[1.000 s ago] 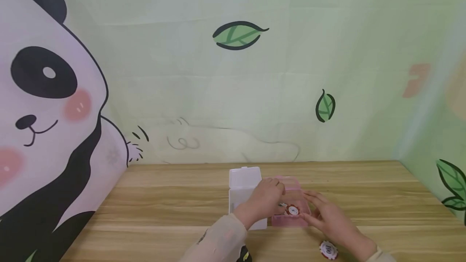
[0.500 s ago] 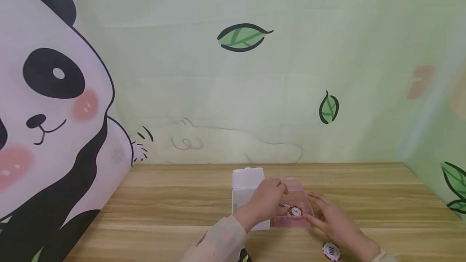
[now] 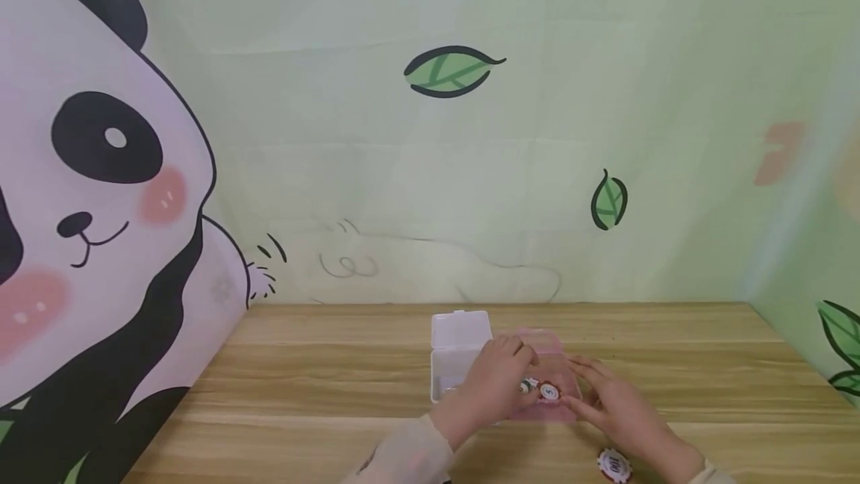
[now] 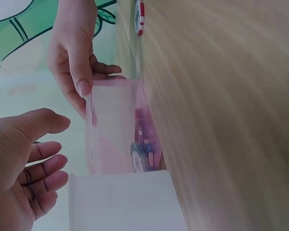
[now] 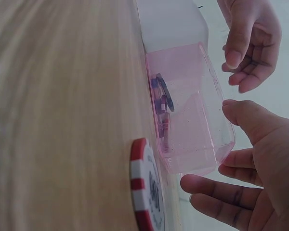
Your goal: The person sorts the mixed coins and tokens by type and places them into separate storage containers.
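Note:
A see-through pink box [image 3: 547,342] stands with its lid open. Several poker chips lie inside, among them a red-and-white one [image 3: 549,391] and a green-edged chip [image 3: 525,388], which leans on the others in the right wrist view. My left hand [image 3: 493,379] hovers over the pink box's left side; in the left wrist view its fingers [image 4: 44,166] are loosely bent with nothing between them. With thumb and fingers my right hand [image 3: 621,405] holds the right end of the pink box, thumb at the rim [image 5: 226,103].
An open white box [image 3: 460,331] stands directly left of the pink one, partly behind my left hand. A red-and-white poker chip [image 3: 614,464] marked 100 lies on the wooden table [image 3: 322,364] near my right wrist. A printed backdrop [image 3: 537,110] rises behind the table.
My left hand has lifted slightly, and its fingers have come away from the green-edged chip, which shows more in the pink box. My right hand keeps its hold on the box.

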Motion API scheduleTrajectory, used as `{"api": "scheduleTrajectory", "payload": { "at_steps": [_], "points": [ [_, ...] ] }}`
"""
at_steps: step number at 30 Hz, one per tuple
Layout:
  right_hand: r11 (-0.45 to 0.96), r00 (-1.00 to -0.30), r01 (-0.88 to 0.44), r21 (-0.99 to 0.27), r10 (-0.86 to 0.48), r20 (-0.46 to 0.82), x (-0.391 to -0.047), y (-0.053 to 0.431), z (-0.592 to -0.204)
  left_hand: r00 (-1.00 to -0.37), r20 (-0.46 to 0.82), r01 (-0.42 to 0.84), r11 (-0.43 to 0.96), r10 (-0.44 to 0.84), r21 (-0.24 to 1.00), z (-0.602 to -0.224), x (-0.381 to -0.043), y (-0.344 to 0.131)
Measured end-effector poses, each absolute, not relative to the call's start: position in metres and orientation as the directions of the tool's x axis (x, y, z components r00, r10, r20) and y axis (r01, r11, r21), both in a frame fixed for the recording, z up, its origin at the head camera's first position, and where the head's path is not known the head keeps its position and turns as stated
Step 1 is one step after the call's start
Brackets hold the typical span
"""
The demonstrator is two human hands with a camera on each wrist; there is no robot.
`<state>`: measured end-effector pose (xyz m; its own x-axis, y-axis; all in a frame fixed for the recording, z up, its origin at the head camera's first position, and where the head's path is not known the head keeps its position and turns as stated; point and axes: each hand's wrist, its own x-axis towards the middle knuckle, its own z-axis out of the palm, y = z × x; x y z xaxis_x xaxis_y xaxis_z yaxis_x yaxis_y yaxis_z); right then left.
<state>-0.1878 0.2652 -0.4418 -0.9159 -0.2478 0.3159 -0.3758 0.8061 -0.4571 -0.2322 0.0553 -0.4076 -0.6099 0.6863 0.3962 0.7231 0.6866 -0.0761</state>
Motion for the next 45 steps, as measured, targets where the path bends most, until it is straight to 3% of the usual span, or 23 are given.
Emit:
{"api": "scheduleTrajectory", "payload": {
  "at_steps": [10,21,32,45],
  "points": [
    [0.802,-0.907,-0.392,-0.451,-0.258,0.332,-0.189,0.266,-0.442,-0.581,0.493,0.719,0.692,0.647,-0.06,-0.413,-0.215,0.05],
    [0.804,-0.905,-0.392,-0.447,-0.25,0.344,-0.19,0.267,-0.445,-0.453,0.641,0.764,0.64,0.62,-0.079,-0.423,-0.201,0.048],
    [0.809,-0.909,-0.385,-0.444,-0.249,0.335,-0.19,0.267,-0.444,-0.487,0.591,0.785,0.618,0.643,-0.027,-0.429,-0.186,0.049],
    [0.786,-0.925,-0.369,-0.496,-0.258,0.28,-0.187,0.268,-0.439,-0.579,0.446,0.771,0.636,0.683,0.026,-0.433,-0.177,0.057]
  ]
}}
